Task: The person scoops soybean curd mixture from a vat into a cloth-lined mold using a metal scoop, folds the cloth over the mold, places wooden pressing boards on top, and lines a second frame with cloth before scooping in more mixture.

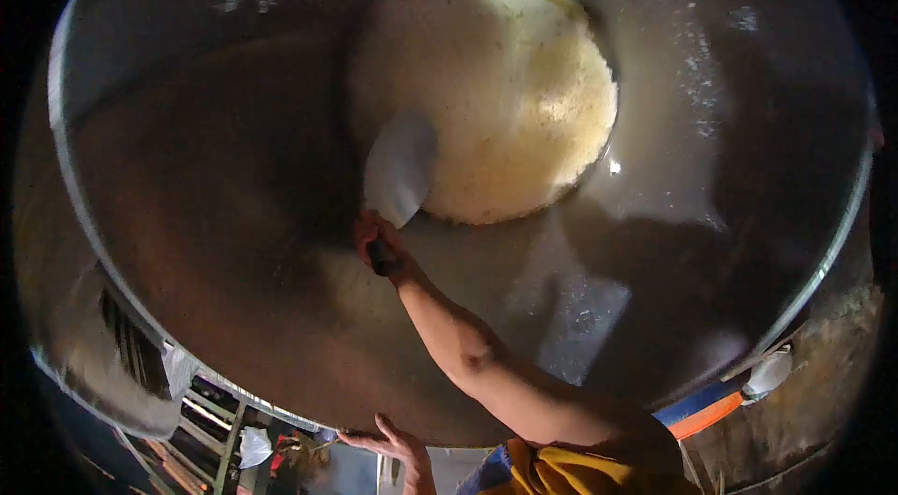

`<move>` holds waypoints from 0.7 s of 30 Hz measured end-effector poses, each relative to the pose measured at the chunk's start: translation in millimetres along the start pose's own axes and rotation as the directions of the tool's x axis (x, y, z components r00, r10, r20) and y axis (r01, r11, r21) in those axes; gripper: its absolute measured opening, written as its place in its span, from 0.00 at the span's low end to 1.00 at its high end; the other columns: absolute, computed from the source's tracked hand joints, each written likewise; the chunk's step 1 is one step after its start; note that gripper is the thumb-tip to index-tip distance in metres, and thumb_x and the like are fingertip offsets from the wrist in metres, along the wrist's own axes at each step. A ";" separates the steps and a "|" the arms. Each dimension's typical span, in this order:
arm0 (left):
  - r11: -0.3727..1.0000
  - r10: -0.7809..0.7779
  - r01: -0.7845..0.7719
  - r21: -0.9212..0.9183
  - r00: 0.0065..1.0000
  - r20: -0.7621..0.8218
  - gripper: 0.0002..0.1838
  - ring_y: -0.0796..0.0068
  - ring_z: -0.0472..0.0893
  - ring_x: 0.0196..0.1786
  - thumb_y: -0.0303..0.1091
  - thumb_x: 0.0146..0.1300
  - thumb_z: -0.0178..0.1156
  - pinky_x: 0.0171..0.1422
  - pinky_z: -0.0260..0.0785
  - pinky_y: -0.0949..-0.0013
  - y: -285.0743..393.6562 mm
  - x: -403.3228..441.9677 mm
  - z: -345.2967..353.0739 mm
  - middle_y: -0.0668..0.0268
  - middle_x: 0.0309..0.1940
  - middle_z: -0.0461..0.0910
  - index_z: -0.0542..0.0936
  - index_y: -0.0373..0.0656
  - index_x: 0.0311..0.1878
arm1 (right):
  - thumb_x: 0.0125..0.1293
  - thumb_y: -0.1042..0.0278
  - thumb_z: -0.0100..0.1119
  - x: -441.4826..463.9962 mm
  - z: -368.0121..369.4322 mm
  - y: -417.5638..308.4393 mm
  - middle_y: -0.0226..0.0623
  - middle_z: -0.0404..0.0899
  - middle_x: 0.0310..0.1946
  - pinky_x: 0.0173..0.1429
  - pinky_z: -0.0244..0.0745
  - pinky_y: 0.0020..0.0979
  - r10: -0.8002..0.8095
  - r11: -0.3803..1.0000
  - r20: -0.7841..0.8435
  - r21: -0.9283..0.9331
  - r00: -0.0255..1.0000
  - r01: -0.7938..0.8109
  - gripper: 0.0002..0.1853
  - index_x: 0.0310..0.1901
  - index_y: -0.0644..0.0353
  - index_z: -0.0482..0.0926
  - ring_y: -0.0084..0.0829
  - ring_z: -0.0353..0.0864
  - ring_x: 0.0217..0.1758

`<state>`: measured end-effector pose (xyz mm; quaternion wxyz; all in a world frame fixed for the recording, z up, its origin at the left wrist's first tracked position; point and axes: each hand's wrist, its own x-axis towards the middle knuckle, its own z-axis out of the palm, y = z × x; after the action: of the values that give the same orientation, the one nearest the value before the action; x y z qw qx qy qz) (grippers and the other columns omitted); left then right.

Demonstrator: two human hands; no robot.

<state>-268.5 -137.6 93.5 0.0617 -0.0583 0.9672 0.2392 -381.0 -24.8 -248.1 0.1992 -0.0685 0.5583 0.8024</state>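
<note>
My right hand [378, 238] reaches down into a very large metal pan [224, 327], its fingers wrapped round the dark handle of a broad-bladed metal spatula [400, 172]. The wide, rounded blade points up and away from me, its far end overlapping the left edge of a pale yellow, grainy mass [505, 111] in the pan's bottom. I cannot tell whether the blade touches the mass. My left hand [400, 448] is at the pan's near rim, fingers stretched out to the left and thumb up, holding nothing.
White specks of residue [697, 74] cling to the far and right inner walls. Beyond the near rim, slatted wood [210, 420] and a white bag-like item [254, 446] lie at lower left. An orange and blue item [706, 415] is beside the rim at lower right.
</note>
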 end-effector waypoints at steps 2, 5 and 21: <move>0.998 0.023 -0.022 0.056 1.000 -0.006 0.43 0.53 0.58 0.67 0.42 0.64 0.59 0.69 0.58 0.49 -7.4 1.0 -1.1 0.50 0.69 0.50 0.44 0.42 0.73 | 0.68 0.68 0.48 -4.2 -17.8 -21.8 0.29 0.68 0.23 0.27 0.72 0.26 -0.095 0.995 -0.013 0.018 0.995 0.095 0.08 0.30 0.55 0.70 0.22 0.69 0.22; 0.987 -0.088 0.079 0.137 0.994 0.061 0.48 0.52 0.56 0.70 0.49 0.64 0.57 0.71 0.55 0.47 9.5 -0.4 2.6 0.50 0.73 0.41 0.35 0.45 0.74 | 0.68 0.69 0.50 -28.8 -35.3 -61.1 0.30 0.68 0.23 0.26 0.71 0.27 -0.275 0.961 -0.114 -0.047 0.955 0.271 0.06 0.31 0.56 0.70 0.23 0.70 0.22; 0.996 -0.080 0.076 0.047 0.994 0.081 0.48 0.52 0.52 0.72 0.46 0.64 0.56 0.74 0.48 0.46 -0.1 -3.7 -8.0 0.50 0.74 0.40 0.34 0.45 0.75 | 0.62 0.72 0.59 -271.5 107.8 -258.6 0.28 0.67 0.23 0.21 0.67 0.29 -0.896 0.129 -0.168 -0.984 0.410 -0.121 0.06 0.36 0.59 0.70 0.23 0.68 0.20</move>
<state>-265.6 -141.2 101.0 0.1122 -0.0847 0.9659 0.2176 -19.0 85.6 -343.0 0.0913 -0.6876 -0.0582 0.7179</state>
